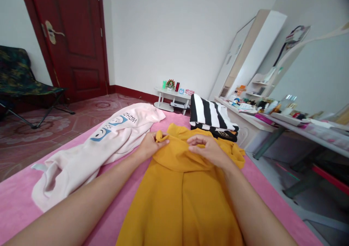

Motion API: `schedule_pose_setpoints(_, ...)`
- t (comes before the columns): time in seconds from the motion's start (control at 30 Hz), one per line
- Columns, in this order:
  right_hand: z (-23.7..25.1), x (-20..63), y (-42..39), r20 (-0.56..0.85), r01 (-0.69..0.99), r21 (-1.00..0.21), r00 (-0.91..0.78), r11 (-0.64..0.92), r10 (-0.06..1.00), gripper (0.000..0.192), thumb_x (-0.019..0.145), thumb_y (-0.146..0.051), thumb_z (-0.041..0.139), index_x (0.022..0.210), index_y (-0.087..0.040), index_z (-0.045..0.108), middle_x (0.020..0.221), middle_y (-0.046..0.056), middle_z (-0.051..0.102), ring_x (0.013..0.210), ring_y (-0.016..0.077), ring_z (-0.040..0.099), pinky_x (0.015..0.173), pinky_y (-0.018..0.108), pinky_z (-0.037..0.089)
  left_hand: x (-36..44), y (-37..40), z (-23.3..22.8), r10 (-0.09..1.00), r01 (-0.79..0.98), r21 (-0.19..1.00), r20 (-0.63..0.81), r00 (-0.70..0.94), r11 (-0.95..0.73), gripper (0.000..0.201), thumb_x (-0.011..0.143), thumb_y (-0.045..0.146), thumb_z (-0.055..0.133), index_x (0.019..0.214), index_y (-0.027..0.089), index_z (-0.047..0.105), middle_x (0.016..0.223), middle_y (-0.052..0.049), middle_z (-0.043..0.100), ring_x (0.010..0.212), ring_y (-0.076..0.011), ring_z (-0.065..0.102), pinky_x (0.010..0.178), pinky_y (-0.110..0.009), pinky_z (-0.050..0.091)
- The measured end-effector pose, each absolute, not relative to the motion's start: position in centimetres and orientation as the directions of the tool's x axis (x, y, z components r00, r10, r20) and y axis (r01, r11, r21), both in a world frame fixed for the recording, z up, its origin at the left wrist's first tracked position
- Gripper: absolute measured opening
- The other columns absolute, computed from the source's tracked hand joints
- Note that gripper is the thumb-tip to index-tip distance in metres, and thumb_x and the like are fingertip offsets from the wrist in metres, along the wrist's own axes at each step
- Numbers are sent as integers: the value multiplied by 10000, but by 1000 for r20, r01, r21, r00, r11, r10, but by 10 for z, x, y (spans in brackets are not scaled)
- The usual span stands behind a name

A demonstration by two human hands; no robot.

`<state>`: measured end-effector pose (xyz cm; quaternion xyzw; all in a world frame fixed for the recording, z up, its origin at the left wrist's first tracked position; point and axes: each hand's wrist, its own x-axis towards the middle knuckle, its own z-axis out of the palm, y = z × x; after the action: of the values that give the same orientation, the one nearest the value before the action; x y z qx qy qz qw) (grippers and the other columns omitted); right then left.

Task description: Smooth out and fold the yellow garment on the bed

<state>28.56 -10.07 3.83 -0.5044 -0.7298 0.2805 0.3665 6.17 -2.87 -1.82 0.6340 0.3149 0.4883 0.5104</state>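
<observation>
A mustard-yellow garment (180,195) lies spread lengthwise on the pink bed cover (16,202) in front of me. My left hand (149,145) pinches a fold of the yellow cloth at its far left edge. My right hand (207,148) rests on the same folded-over far part, fingers curled on the cloth. Both forearms reach along either side of the garment.
A pale pink sweatshirt (92,147) with blue print lies to the left. A black-and-white striped folded top (209,116) sits beyond the yellow garment. A cluttered desk (272,120) stands right, a small white shelf table (173,96) by the wall, a folding chair (19,82) and red door (73,38) left.
</observation>
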Motion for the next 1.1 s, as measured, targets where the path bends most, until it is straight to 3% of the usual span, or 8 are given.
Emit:
schedule_pose_setpoints(0.07,38,312,-103,154,596,-756,-241,271,958,405,615,-302,750,994,-198,652,1033,41,660,975,202,602,906,343,438,59,-24,-16,943,-127,969,239,230,-214,418,586,405,779,868,111,686,799,-65,679,691,-174,620,615,-268,501)
schedule_pose_setpoints(0.17,31,348,-104,51,715,-670,-223,199,973,616,486,-207,800,1082,-230,645,1142,41,634,1056,249,574,966,401,405,54,-20,-11,979,-205,964,189,71,-171,417,555,388,798,851,122,675,768,-45,684,650,-158,619,582,-243,486)
schedule_pose_setpoints(0.37,3,375,-89,248,739,-643,-49,202,968,179,695,-198,614,861,-193,684,972,47,678,942,207,614,895,355,439,48,-24,-5,993,-243,966,109,51,-94,411,556,366,794,856,118,661,774,-47,696,624,-149,632,568,-231,484)
schedule_pose_setpoints(0.5,-5,378,-84,311,748,-644,66,159,948,320,615,-196,688,931,-197,634,1000,49,639,846,179,608,737,296,475,51,-28,-1,996,-272,959,86,17,-78,384,553,338,788,832,112,652,750,-51,691,600,-154,630,542,-233,486)
schedule_pose_setpoints(0.67,-3,378,-87,353,818,-553,60,157,934,142,628,-201,676,715,-187,566,694,-12,574,624,126,528,592,241,420,45,-21,1,979,-373,916,87,-182,-150,306,550,288,759,770,126,620,667,-13,647,542,-132,599,499,-213,479)
schedule_pose_setpoints(0.87,-23,359,-81,397,862,-456,-27,222,918,256,661,-163,656,910,-200,614,892,21,613,783,158,572,756,300,454,24,-6,-1,963,-337,934,26,-267,-119,256,564,206,729,777,142,603,675,-17,640,558,-151,614,505,-235,508)
schedule_pose_setpoints(1.0,-34,349,-77,501,890,-361,-66,278,863,130,750,-180,585,861,-218,641,1033,50,624,1001,209,547,894,364,410,16,-5,4,953,-300,947,16,-301,-111,229,578,166,712,780,144,606,655,-19,640,548,-148,607,492,-223,503)
schedule_pose_setpoints(1.1,-36,352,-75,524,820,-473,-32,322,851,117,804,-211,524,741,-211,622,1070,53,647,1047,215,548,954,391,373,13,-5,9,948,-265,957,31,-316,-119,219,577,171,715,767,145,610,645,-17,642,528,-145,601,469,-215,495)
